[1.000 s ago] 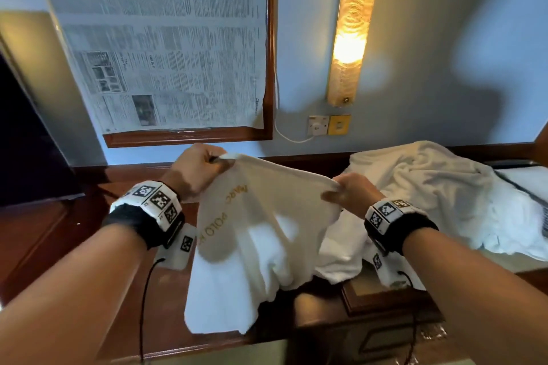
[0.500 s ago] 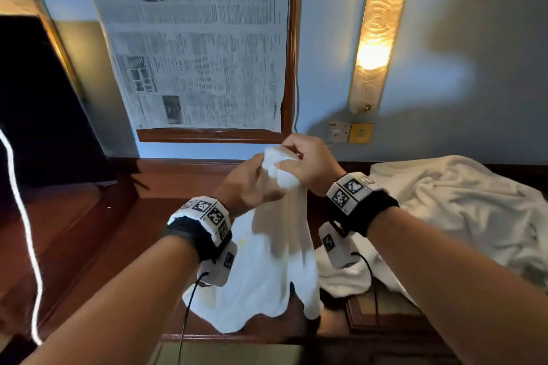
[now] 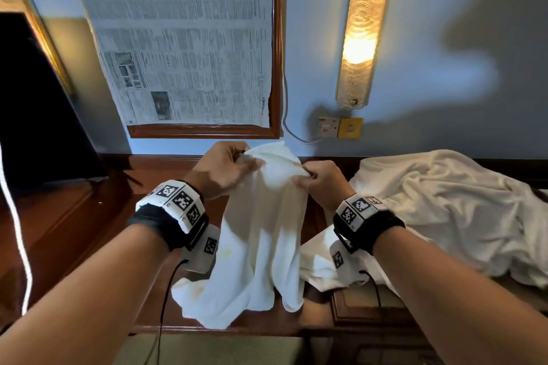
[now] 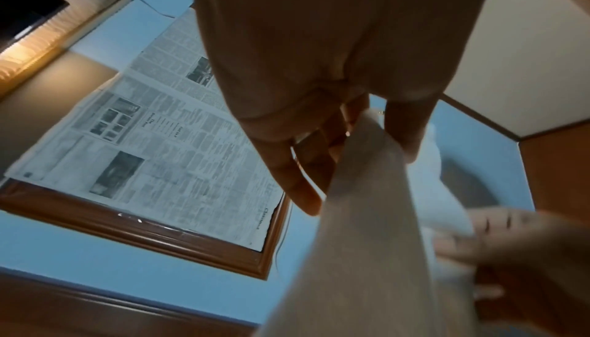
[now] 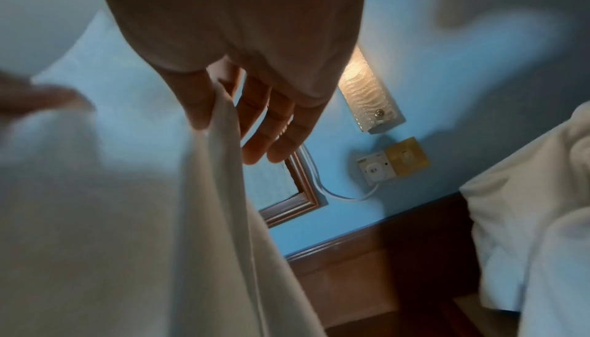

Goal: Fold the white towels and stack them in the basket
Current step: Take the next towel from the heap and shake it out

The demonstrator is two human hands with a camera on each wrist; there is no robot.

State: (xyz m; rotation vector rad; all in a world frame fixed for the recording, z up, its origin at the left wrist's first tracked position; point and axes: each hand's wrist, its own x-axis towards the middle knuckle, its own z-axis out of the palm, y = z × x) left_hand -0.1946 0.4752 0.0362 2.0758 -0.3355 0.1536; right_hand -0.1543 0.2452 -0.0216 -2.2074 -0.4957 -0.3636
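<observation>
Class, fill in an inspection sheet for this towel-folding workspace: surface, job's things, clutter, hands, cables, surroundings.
Surface: dark wooden desk.
Job's things: white towel hangs from both hands, its lower end on the desk; rumpled towel pile at the right; no basket seen.
Clutter: nothing seen.
Hands: left hand and right hand each pinch the towel's top edge, close together.
Cables: white cord at the far left; wall cable to the socket.
Surroundings: framed newspaper, lit wall lamp, blue wall.
</observation>
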